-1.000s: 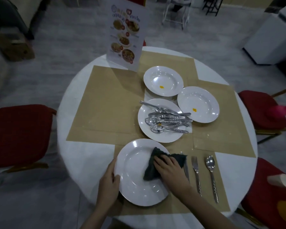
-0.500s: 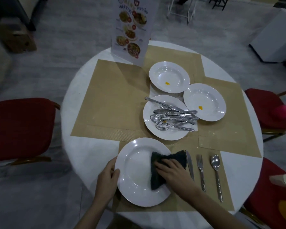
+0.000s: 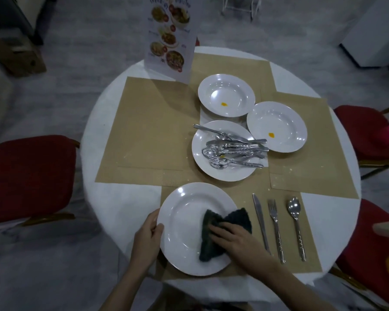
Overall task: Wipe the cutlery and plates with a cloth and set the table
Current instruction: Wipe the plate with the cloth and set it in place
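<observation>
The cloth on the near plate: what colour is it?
Dark, a blackish grey-green; the cloth shows in the head view, the only view.

This looks like a restaurant dining room. A round white table (image 3: 112, 212) has tan placemats (image 3: 153, 129) on it, and a standing menu card (image 3: 170, 34) shows pictures of food. Red padded chairs (image 3: 29, 176) sit around the table. A knife (image 3: 259, 218), fork (image 3: 275, 227) and spoon (image 3: 295, 223) lie side by side.
</observation>
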A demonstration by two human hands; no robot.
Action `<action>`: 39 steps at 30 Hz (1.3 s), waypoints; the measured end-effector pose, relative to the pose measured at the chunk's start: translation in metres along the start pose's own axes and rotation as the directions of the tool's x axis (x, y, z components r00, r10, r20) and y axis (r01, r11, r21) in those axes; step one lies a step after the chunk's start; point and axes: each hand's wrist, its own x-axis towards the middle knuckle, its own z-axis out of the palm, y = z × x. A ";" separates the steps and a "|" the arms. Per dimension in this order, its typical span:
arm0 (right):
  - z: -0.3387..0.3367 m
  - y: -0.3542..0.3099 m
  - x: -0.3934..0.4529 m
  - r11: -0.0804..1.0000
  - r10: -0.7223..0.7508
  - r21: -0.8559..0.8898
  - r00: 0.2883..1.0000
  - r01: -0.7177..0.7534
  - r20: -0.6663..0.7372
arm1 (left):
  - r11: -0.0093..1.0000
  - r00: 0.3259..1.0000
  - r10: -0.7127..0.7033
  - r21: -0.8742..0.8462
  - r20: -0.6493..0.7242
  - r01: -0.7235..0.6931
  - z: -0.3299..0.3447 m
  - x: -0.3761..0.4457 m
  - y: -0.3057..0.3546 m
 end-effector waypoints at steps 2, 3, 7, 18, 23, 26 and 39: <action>0.003 0.012 -0.014 0.983 0.183 -0.019 0.983 -0.183 0.003 | 1.000 0.999 -0.009 0.026 0.042 0.008 0.009 -0.001 -0.002; 0.007 0.011 -0.011 0.964 0.263 -0.021 0.965 -0.263 -0.020 | 0.999 0.998 -0.009 0.036 0.058 0.007 0.014 -0.002 -0.002; 0.013 -0.028 0.036 0.886 0.462 0.079 0.882 -0.456 -0.095 | 0.999 0.998 -0.006 0.046 0.069 0.003 0.028 -0.006 0.002; 0.003 0.015 -0.010 0.995 0.079 -0.064 0.997 -0.080 -0.027 | 0.995 0.996 0.007 0.098 0.089 -0.015 0.013 -0.008 0.004; 0.018 -0.021 0.021 0.917 0.396 0.010 0.908 -0.399 -0.135 | 0.991 0.998 -0.008 0.134 0.066 -0.001 0.031 -0.009 0.004; 0.022 -0.062 0.052 0.962 0.261 0.120 0.952 -0.244 -0.159 | 0.987 1.000 0.004 0.162 0.028 -0.009 0.030 -0.008 0.003; 0.002 0.003 -0.014 0.920 0.352 -0.125 0.923 -0.371 -0.153 | 0.993 0.998 0.043 0.108 -0.053 -0.037 0.033 -0.009 0.006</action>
